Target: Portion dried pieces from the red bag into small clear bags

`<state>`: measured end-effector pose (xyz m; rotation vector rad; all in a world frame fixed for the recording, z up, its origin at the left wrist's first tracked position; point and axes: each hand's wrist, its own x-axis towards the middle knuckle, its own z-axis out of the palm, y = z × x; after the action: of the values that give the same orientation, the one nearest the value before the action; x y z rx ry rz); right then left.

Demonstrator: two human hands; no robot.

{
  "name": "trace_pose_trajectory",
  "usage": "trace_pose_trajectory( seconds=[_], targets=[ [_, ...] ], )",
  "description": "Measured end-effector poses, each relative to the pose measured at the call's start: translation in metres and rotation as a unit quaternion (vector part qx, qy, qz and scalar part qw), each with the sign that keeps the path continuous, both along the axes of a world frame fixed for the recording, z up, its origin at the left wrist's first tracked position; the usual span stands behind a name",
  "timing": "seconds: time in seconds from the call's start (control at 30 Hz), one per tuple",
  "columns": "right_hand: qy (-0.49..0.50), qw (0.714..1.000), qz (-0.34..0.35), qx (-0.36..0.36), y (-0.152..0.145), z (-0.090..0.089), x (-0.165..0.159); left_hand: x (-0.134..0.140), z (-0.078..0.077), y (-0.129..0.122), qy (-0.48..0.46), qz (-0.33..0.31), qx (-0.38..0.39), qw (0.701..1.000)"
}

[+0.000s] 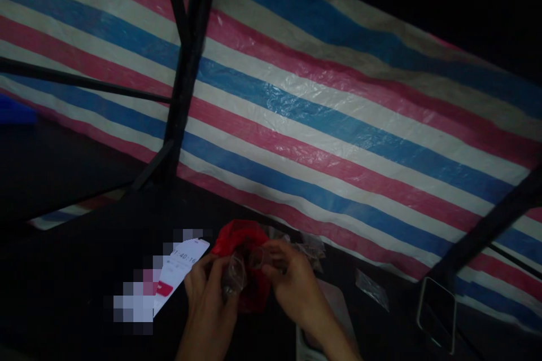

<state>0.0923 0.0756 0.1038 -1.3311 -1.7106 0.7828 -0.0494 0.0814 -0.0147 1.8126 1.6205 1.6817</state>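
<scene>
My left hand (212, 293) is closed around a small clear plastic bag (235, 277), its mouth facing up and dark contents faintly showing. Over the red plastic bag (243, 230), the fingers of my right hand (290, 271) pinch a small see-through item (257, 259) with a rounded edge; its exact kind is too dim to tell. The red bag stands open between and behind both hands, with something dark inside. Several clear packets (312, 251) lie just beyond my right hand.
A lit phone (182, 271) lies left of my left hand. Under my right forearm is a flat pale-edged device (339, 302). Farther right are a flat clear packet (372, 289) and a dark-screened phone (438, 316). Dark metal posts (186, 73) stand before a striped plastic sheet (317, 107).
</scene>
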Motion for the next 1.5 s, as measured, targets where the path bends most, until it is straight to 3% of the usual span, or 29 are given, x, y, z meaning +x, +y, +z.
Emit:
trace_pose_trajectory(
  seconds=[0.1,0.37,0.5,0.6,0.77,0.87,0.97,1.13,1.23,1.37,1.5],
  targets=[
    [-0.08,0.996,-0.024,0.028,0.009,0.0,-0.007,-0.003,0.002,0.001,-0.007,0.02,0.008,1.0],
    [-0.16,0.984,-0.058,0.045,0.02,-0.005,-0.018,-0.006,0.002,0.008,-0.038,0.037,-0.006,0.999],
    [-0.065,0.997,-0.041,0.016,0.023,-0.012,-0.013,-0.009,-0.001,0.009,-0.023,0.029,-0.008,0.999],
    [-0.023,0.999,-0.03,0.015,0.019,-0.007,-0.01,-0.013,-0.005,0.008,-0.008,0.014,-0.009,1.0],
    [-0.082,0.989,0.07,0.104,0.0,0.016,-0.016,-0.014,-0.009,0.007,0.004,-0.004,-0.005,1.0],
    [-0.102,0.983,0.1,0.115,-0.007,0.024,-0.02,-0.012,-0.008,0.007,0.003,-0.007,-0.004,1.0],
    [-0.103,0.986,0.08,0.107,-0.004,0.019,-0.018,-0.01,-0.007,0.006,0.001,-0.006,-0.002,1.0],
    [-0.082,0.994,-0.025,0.061,0.013,-0.004,-0.013,-0.011,-0.005,0.006,-0.005,0.012,0.0,1.0],
    [-0.112,0.992,-0.02,0.061,0.018,-0.006,-0.014,-0.012,0.0,0.007,-0.014,0.034,-0.001,0.999],
    [-0.08,0.991,-0.022,0.108,-0.001,0.006,-0.023,-0.015,0.008,0.003,-0.018,0.062,0.016,0.998],
    [-0.012,1.0,-0.006,0.015,-0.03,0.006,-0.033,-0.013,0.008,-0.002,0.024,0.063,0.062,0.996]
  ],
)
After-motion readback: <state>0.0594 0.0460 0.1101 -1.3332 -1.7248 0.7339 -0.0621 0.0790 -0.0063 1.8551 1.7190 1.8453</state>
